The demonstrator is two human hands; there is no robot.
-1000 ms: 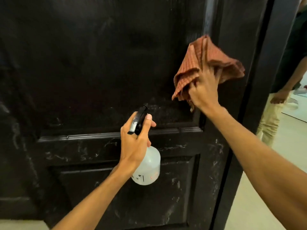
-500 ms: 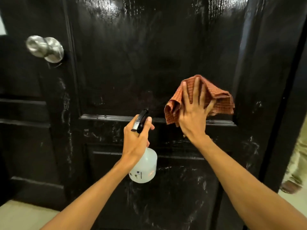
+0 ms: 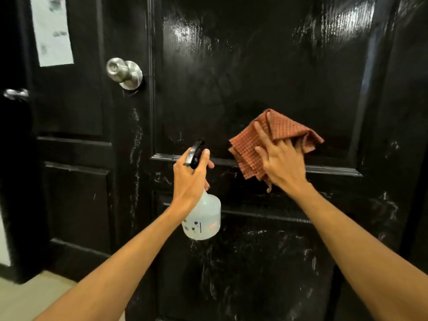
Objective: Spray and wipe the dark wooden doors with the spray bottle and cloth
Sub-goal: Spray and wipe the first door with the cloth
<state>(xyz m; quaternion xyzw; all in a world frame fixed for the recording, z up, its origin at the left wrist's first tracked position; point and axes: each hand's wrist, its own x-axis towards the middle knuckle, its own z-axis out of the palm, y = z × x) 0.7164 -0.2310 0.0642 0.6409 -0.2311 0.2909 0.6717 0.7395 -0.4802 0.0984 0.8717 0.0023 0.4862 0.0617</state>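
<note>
**Glossy black door mid-wipe, bottle held ready**

Dark, glossy black panelled wooden door [image 3: 254, 66] fills nearly the whole view. Its upper panel has a wet sheen, and its lower panel shows pale smears and streaks. At upper left is a round brushed-metal door knob [image 3: 124, 72], with a white paper notice [image 3: 52, 31] on the neighbouring panel. Pale floor [image 3: 34, 297] shows at the bottom left corner.

2 bare arms reach in from below. The left hand [image 3: 190, 179] is wrapped round the neck of a translucent white plastic spray bottle [image 3: 203, 218], thumb up beside its black trigger head. The bottle hangs upright just in front of the door's moulded rail [image 3: 335, 170].

The right hand [image 3: 282, 163] has its fingers spread and straight. It presses a rumpled orange-brown checked cloth [image 3: 284, 133] against the door just above that rail (1 fold drapes over the fingertips).

The cloth looks soft and limp. It would likely bunch or slip on wet gloss paint, so a broad flat palm over its middle seems the surest hold. The bottle appears light and fairly rigid, though possibly slick if wet. Its neck under the trigger head is the natural place to hold it.
</note>
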